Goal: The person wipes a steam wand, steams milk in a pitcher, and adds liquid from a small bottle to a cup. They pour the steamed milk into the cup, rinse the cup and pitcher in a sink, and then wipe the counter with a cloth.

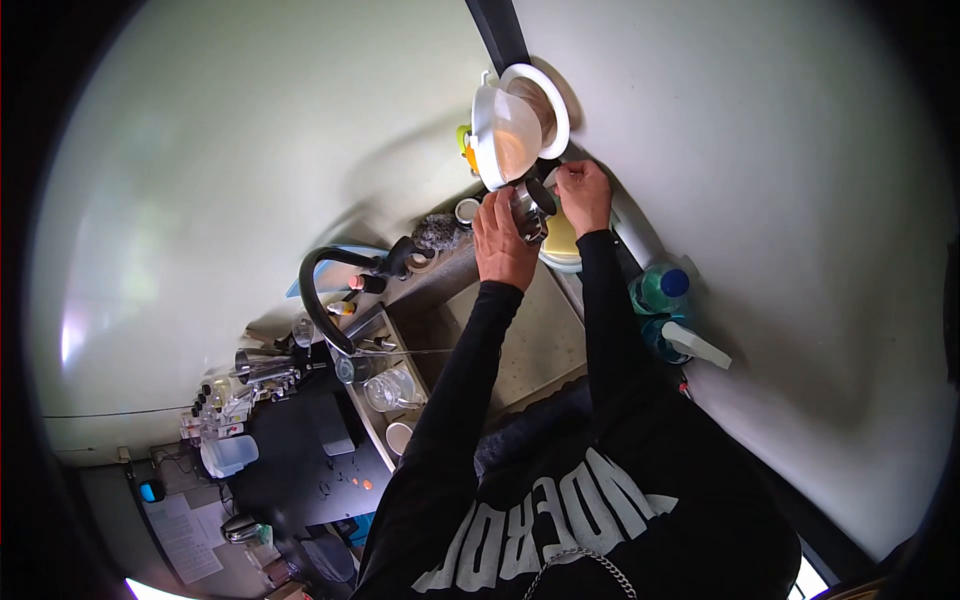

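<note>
My left hand (504, 240) is wrapped round a shiny metal pot (527, 212) with a dark round top, at the back of the sink. Just right of it, my right hand (584, 196) has its fingers pinched together on something pale and small that I cannot make out. Behind both hands stand a white-rimmed translucent container (507, 140) and a white round lid or bowl (560, 115) leaning on the wall. A yellow sponge-like block (562, 240) lies below my right hand.
The sink (535, 340) has a black curved faucet (312, 300) at its left. Glass jars (390, 390) and a cup (399, 437) stand on its left edge. Blue-capped (672, 285) and spray (695, 345) bottles stand at right. A dark counter (300, 440) holds a plastic tub (229, 456).
</note>
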{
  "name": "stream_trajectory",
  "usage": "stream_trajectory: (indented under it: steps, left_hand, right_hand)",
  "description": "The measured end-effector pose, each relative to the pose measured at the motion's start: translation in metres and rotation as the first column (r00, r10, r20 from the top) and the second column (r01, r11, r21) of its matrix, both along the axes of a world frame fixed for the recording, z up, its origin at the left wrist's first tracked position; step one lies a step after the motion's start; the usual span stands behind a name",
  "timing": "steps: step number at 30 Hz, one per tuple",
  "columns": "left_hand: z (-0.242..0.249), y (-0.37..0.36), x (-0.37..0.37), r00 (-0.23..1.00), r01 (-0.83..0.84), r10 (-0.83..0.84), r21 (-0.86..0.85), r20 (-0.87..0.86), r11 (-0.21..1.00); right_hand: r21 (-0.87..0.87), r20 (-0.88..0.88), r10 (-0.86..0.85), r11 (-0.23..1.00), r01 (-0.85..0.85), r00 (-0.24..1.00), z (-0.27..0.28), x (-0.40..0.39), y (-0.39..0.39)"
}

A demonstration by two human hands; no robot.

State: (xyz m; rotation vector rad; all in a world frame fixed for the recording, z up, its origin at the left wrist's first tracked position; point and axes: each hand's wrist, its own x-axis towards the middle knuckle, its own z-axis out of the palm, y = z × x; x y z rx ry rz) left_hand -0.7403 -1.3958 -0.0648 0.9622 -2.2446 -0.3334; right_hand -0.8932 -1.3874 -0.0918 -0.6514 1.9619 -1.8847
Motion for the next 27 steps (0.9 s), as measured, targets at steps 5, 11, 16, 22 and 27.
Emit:
stream_trajectory:
  steps: [5, 11, 16, 22, 27]
  left_hand:
    - [-0.001, -0.001, 0.002, 1.0, -0.014, 0.014, -0.026, -0.003, 1.0]
    - [-0.002, 0.002, 0.004, 1.0, -0.018, 0.018, -0.003, -0.012, 1.0]
    - [-0.003, 0.001, 0.007, 0.999, -0.026, 0.027, -0.039, 0.025, 0.999]
    - [-0.005, 0.001, 0.006, 0.999, -0.042, 0.042, -0.029, 0.015, 0.999]
    - [-0.004, 0.003, 0.014, 0.998, -0.065, 0.066, -0.05, 0.01, 0.997]
  right_hand:
    - [0.069, -0.211, -0.017, 0.997, 0.033, 0.977, 0.003, 0.002, 0.005]
    - [0.019, 0.057, 0.006, 1.0, -0.007, 0.998, 0.008, 0.0, 0.003]
    - [0.018, 0.004, 0.043, 0.999, -0.043, 0.999, 0.004, -0.003, 0.008]
    - [0.015, 0.031, 0.044, 0.999, -0.045, 0.999, -0.011, -0.002, 0.003]
    - [0.084, -0.129, 0.081, 0.994, -0.07, 0.988, 0.003, -0.002, 0.009]
